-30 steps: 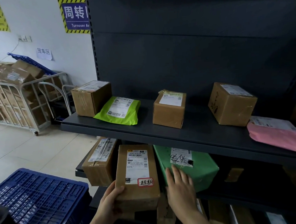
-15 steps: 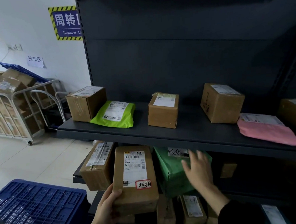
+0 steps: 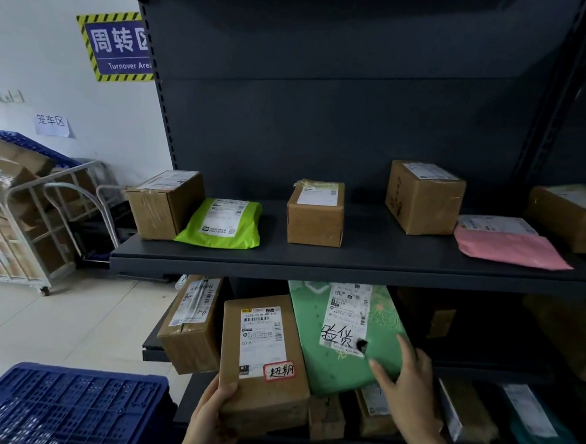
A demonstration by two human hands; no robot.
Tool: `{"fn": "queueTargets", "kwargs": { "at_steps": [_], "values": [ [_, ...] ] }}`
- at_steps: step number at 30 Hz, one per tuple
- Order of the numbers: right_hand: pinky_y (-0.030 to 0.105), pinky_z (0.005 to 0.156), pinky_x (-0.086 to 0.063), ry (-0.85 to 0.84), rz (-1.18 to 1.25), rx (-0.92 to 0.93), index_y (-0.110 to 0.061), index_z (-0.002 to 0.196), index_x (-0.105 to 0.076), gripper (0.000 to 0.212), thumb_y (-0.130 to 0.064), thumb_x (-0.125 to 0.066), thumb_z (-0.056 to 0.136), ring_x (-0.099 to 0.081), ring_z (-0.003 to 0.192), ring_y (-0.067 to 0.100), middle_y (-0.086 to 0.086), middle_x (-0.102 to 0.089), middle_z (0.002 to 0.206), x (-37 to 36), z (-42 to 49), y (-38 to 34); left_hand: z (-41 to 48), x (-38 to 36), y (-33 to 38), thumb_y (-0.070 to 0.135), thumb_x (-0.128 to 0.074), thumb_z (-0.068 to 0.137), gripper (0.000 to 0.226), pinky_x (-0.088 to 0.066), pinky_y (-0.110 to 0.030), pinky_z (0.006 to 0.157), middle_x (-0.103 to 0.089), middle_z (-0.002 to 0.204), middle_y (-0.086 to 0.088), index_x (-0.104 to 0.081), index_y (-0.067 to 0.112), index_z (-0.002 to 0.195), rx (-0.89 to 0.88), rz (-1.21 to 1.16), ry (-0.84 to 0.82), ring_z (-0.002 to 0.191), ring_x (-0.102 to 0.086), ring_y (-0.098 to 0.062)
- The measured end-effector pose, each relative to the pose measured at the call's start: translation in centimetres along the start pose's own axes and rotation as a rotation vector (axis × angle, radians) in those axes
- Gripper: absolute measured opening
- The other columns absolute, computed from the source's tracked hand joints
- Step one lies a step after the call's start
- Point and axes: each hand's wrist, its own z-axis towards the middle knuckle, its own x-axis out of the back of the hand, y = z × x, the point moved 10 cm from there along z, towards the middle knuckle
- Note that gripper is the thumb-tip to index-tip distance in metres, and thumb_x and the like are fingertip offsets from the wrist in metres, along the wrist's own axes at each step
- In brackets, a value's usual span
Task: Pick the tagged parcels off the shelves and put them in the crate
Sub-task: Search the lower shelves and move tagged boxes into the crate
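Note:
My left hand (image 3: 212, 419) grips the lower left corner of a flat brown parcel (image 3: 262, 364) that carries a white label and a red-bordered handwritten tag. Right beside it a green parcel (image 3: 350, 335) with a white label and black handwriting has come forward out of the lower shelf, tilted up. My right hand (image 3: 406, 383) holds its lower right edge, fingers spread over its face. The blue plastic crate (image 3: 73, 413) stands at lower left, apart from both hands.
The upper shelf (image 3: 321, 258) holds three brown boxes, a lime-green mailer (image 3: 223, 224), a pink mailer (image 3: 505, 243) and a further box at far right. Another brown box (image 3: 191, 327) sits left on the lower shelf. Small parcels stand below. A white cage trolley (image 3: 17, 225) stands at left.
My right hand went from reaching along the green parcel to holding its lower right edge, and the parcel has slid forward out of the shelf. The left hand keeps the brown parcel.

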Motion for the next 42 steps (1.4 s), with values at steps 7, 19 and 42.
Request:
{"fn": "queueTargets", "kwargs": {
  "at_steps": [7,19,42],
  "values": [
    [0.039,0.105,-0.037,0.005,-0.030,-0.036,-0.020,0.146,-0.026,0.068,-0.041,-0.056,0.088,-0.031,0.133,0.033,0.018,-0.027,0.145,0.1,-1.9,-0.1,-0.5,0.4,0.3,0.023,-0.061,0.083,0.040,-0.052,-0.042,0.065,-0.058,0.112,-0.009,-0.054,0.027,0.122,-0.042,0.017,0.002,0.098,-0.057,-0.033],
    [0.043,0.093,-0.044,0.096,-0.123,-0.059,-0.010,0.139,-0.037,0.061,-0.043,-0.051,0.090,-0.037,0.122,0.040,0.025,-0.035,0.136,0.3,3.7,-3.0,-1.3,1.5,3.4,0.037,-0.074,0.056,0.048,-0.056,-0.045,0.064,-0.061,0.115,-0.011,-0.064,0.040,0.102,-0.118,0.082,-0.041,0.103,-0.059,-0.037],
    [0.032,0.102,-0.037,-0.086,-0.122,0.287,-0.009,0.145,-0.027,0.063,-0.043,-0.042,0.094,-0.029,0.136,0.025,0.012,-0.031,0.148,6.5,-1.4,1.6,-11.9,-2.2,-2.3,0.037,-0.077,0.056,0.061,-0.048,-0.041,0.067,-0.065,0.117,-0.012,-0.064,0.035,0.115,-0.364,0.009,0.087,0.099,-0.058,-0.035]
  ]
}}
